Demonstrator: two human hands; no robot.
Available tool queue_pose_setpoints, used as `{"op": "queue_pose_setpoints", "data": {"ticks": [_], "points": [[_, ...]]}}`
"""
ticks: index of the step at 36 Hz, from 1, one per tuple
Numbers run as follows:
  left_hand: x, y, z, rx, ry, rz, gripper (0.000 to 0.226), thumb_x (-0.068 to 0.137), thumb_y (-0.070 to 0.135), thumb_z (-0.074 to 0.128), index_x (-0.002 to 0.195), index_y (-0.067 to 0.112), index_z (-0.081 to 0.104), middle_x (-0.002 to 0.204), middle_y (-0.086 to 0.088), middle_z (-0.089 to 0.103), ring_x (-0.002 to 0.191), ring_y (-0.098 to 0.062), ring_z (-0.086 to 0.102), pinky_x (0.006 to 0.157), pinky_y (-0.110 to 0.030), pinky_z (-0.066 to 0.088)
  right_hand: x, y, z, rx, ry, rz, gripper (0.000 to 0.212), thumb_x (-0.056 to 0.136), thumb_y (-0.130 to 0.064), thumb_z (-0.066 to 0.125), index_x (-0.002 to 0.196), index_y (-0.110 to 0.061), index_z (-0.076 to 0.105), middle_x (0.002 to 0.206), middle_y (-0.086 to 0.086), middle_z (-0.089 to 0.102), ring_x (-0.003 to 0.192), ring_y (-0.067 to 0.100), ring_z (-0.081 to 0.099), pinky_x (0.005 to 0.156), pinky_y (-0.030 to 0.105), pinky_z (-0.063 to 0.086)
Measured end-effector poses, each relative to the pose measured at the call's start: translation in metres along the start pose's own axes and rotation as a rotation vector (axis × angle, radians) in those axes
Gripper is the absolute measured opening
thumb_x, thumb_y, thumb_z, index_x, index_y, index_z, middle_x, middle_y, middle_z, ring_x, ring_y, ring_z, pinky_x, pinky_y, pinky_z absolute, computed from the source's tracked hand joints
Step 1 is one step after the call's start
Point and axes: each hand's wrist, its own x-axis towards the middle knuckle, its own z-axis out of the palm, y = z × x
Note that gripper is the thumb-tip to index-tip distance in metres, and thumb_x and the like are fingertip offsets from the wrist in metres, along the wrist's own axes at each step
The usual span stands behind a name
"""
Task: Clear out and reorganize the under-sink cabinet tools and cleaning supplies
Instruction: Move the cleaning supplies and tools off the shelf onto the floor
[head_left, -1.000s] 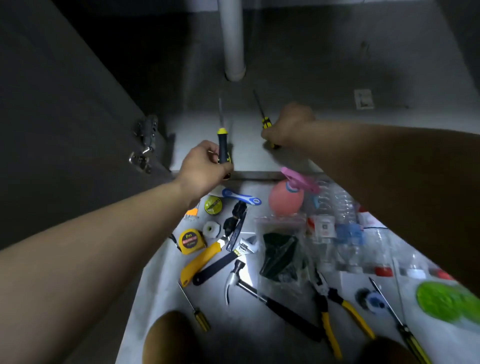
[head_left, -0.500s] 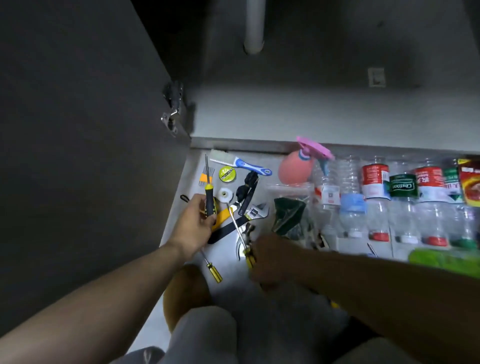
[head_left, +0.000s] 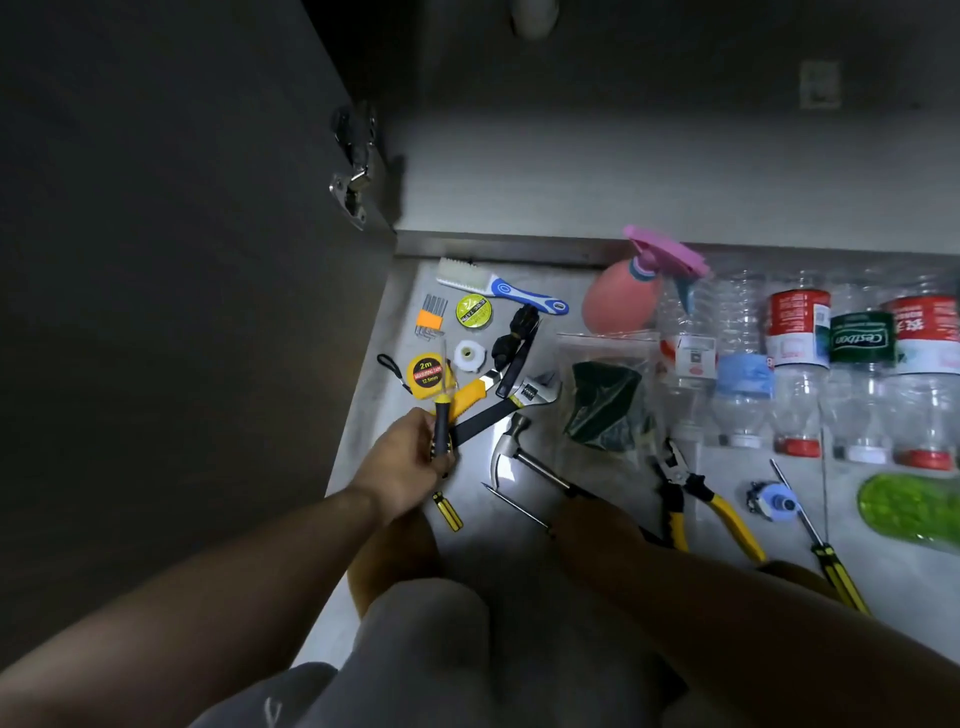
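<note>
My left hand (head_left: 410, 467) grips a black-and-yellow screwdriver (head_left: 441, 423) by its handle, shaft pointing up over the yellow tape measure (head_left: 426, 374). My right hand (head_left: 587, 522) is low over the floor and holds a second screwdriver; only its thin shaft (head_left: 514, 504) shows, pointing up-left beside the hammer (head_left: 511, 449). The hand hides that handle. Both hands are in front of the open cabinet, whose grey floor (head_left: 623, 171) looks bare.
Spread on the floor: brush (head_left: 501, 288), green tape (head_left: 474, 310), adjustable wrench (head_left: 524, 397), small screwdriver (head_left: 448, 512), pliers (head_left: 685, 501), long screwdriver (head_left: 826, 551), pink spray bottle (head_left: 618, 299), bagged dark item (head_left: 608, 400), several plastic bottles (head_left: 797, 364). Cabinet door (head_left: 156, 234) stands open left.
Both hands drew back out of the cabinet with a screwdriver each and came down over the tools on the floor. The view tilted down.
</note>
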Motion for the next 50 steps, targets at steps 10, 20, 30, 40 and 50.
{"op": "queue_pose_setpoints", "data": {"ticks": [10,20,30,40,50], "points": [[-0.001,0.009,0.015,0.236,-0.209,0.050,0.033,0.087,0.037,0.075,0.112,0.024,0.057,0.101,0.004,0.066,0.090,-0.014,0.063,0.082,-0.035,0.056,-0.002,-0.011,-0.015,-0.006,-0.079,-0.073,0.034,0.103,-0.010,0.043,0.132,-0.006,0.059,0.139,0.014,0.057,0.132,0.033,0.052,0.106,0.042,0.045],[0.003,0.013,0.021,0.428,-0.206,0.090,0.035,0.089,0.029,0.072,0.120,0.024,0.056,0.114,0.000,0.062,0.099,-0.020,0.061,0.083,-0.035,0.055,0.006,-0.008,-0.020,0.055,-0.119,-0.168,0.031,0.097,-0.018,0.056,0.124,-0.004,0.061,0.129,0.017,0.062,0.121,0.034,0.059,0.094,0.039,0.048],[0.011,0.041,0.011,0.467,-0.252,0.063,0.022,0.094,0.028,0.063,0.114,0.022,0.059,0.111,-0.001,0.067,0.099,-0.022,0.063,0.086,-0.041,0.057,-0.015,0.012,-0.056,0.148,-0.114,-0.222,0.022,0.088,-0.030,0.064,0.076,-0.012,0.059,0.077,0.007,0.059,0.089,0.030,0.068,0.075,0.031,0.053],[0.008,0.196,-0.060,0.560,-0.524,0.235,0.018,0.097,0.017,0.062,0.110,0.008,0.071,0.094,-0.008,0.070,0.078,-0.021,0.065,0.069,-0.027,0.051,-0.119,0.096,-0.174,0.371,-0.008,-0.077,0.023,0.097,-0.020,0.054,0.104,-0.003,0.067,0.079,0.010,0.070,0.061,0.022,0.069,0.049,0.028,0.056],[-0.038,0.330,-0.024,0.778,-0.424,0.518,0.017,0.097,0.031,0.061,0.110,0.020,0.066,0.093,0.004,0.066,0.087,-0.015,0.062,0.074,-0.023,0.048,-0.192,0.236,-0.182,0.472,0.467,0.302,0.016,0.092,-0.017,0.056,0.093,-0.006,0.067,0.088,0.016,0.070,0.078,0.030,0.073,0.062,0.036,0.061]]}}
